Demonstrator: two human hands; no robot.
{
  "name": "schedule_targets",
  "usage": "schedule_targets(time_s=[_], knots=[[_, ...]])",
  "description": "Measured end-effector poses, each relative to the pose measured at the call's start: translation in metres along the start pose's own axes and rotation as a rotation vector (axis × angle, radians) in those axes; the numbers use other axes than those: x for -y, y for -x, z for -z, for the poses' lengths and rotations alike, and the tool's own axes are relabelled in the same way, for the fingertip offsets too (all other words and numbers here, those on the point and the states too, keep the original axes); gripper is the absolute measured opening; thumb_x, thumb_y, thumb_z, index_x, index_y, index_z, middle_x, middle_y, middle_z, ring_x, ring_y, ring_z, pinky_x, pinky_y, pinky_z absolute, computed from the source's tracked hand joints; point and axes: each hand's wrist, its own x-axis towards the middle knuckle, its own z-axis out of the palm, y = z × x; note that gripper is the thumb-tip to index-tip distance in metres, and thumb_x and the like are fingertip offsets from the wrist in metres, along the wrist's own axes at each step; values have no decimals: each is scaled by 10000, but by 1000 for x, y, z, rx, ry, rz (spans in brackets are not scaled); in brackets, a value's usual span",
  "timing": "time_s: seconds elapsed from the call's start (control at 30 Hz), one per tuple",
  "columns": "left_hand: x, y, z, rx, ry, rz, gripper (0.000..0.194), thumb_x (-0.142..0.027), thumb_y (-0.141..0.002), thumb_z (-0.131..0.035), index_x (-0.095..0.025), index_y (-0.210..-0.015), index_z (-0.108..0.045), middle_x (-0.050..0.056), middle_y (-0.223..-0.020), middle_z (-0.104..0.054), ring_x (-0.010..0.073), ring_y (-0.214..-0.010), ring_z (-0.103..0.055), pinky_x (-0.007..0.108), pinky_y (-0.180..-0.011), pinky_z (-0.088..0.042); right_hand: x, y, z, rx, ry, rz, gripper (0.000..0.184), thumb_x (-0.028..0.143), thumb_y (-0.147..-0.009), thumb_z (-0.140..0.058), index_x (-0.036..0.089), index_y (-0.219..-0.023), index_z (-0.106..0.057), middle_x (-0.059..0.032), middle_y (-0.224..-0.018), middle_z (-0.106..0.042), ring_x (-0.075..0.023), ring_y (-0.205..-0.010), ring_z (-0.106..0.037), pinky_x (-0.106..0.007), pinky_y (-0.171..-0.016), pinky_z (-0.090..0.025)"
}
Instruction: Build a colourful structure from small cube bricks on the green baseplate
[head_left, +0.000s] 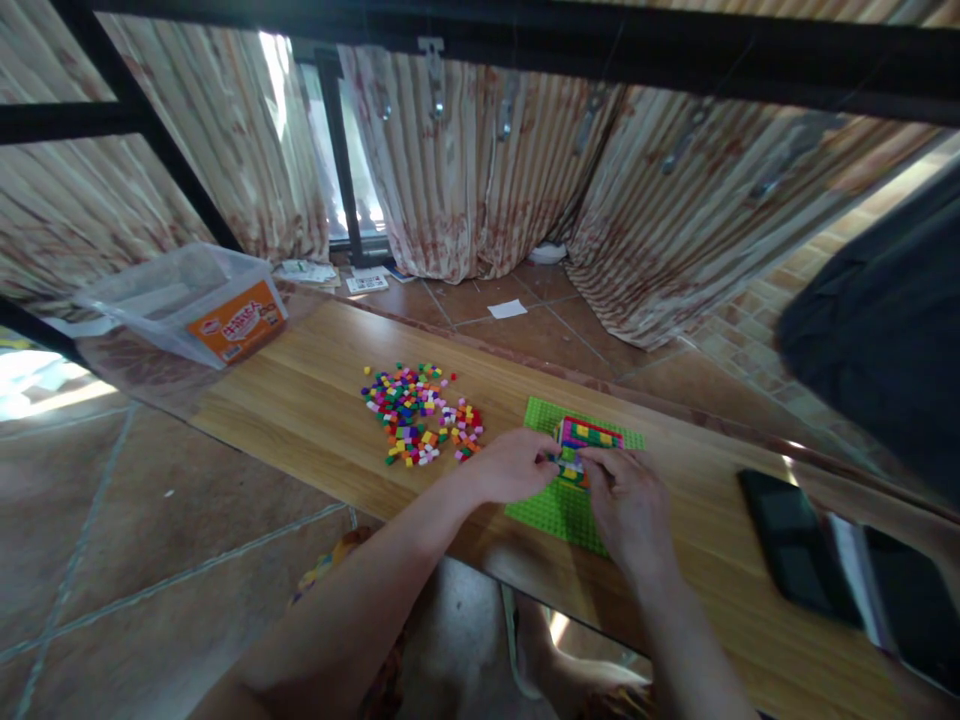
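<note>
A green baseplate point(559, 510) lies on the wooden table point(315, 400). On it stands a small multicoloured brick build point(589, 436) in stripes of red, green, yellow and pink. My left hand point(514, 465) is curled with its fingertips pinched at the build's left side. My right hand point(626, 505) is closed with fingertips pressing at the build's near edge. What the fingertips pinch is too small to name. A pile of loose small coloured bricks point(420, 412) lies to the left of the plate.
A clear plastic box point(184, 300) with an orange label sits at the table's far left end. Two dark phones or tablets point(795, 545) lie at the right. Curtains hang behind; papers lie on the tiled floor. A dark shape fills the right edge.
</note>
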Motion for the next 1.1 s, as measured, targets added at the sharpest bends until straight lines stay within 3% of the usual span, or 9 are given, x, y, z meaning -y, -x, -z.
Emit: schedule_targets(time_s=[0.27, 0.37, 0.5, 0.6, 0.7, 0.83, 0.93, 1.1], knots=[[-1, -1, -6, -36, -46, 26, 268, -215, -812, -532, -151, -1003, -709, 37, -759, -701, 145, -674, -600, 233, -604, -423, -5, 1, -3, -21, 23, 139, 245, 271, -898, -457, 205, -801, -672, -74, -808, -700, -225, -765, -579, -401, -776, -459], [0, -1, -8, -2, -72, 21, 313, -236, -822, -537, -147, -1081, -688, 68, -881, -724, 167, -766, -628, 245, -648, -447, -9, 4, -5, -86, 26, 156, 248, 329, -902, -471, 212, -825, -676, -75, -807, -701, -238, -760, -590, -402, -741, -470], [2, 0, -2, 9, -109, -12, 325, -245, -844, -521, -158, -1106, -694, 67, -870, -730, 174, -732, -627, 256, -634, -446, -15, 6, -2, -146, 45, 174, 216, 343, -897, -501, 232, -866, -684, -74, -816, -707, -253, -752, -603, -408, -734, -472], [14, 7, 21, -66, -62, -22, 303, -174, -837, -522, -119, -1058, -722, 71, -888, -738, 160, -740, -625, 235, -650, -443, -13, 5, 2, -222, 83, 155, 208, 359, -890, -531, 213, -884, -679, -81, -800, -699, -249, -741, -602, -390, -706, -475], [40, 28, 62, -116, -21, 28, 250, -96, -781, -537, -104, -899, -757, 57, -837, -740, 143, -725, -619, 216, -667, -442, -6, 4, 4, -233, 52, 137, 204, 375, -892, -534, 226, -892, -673, -81, -819, -699, -245, -754, -613, -375, -699, -480], [78, 64, 109, -246, -177, 356, 146, -102, -634, -634, -152, -697, -757, 14, -611, -680, 133, -567, -546, 233, -581, -404, 4, 4, 3, -206, 7, 89, 202, 381, -901, -519, 256, -913, -676, -81, -865, -702, -249, -794, -627, -380, -729, -479], [91, 81, 118, -193, -204, 421, 199, -68, -544, -653, -191, -665, -752, -17, -566, -645, 123, -540, -513, 223, -554, -372, 7, 3, 1, -183, -22, 85, 251, 391, -907, -506, 210, -916, -679, -80, -873, -700, -236, -790, -631, -368, -725, -483], [87, 85, 108, -160, -335, 397, 231, -103, -544, -657, -202, -730, -753, -5, -590, -630, 131, -561, -508, 228, -543, -346, 10, 3, -2, -161, -27, 90, 275, 412, -908, -509, 205, -920, -690, -68, -898, -704, -216, -797, -643, -357, -750, -485]])
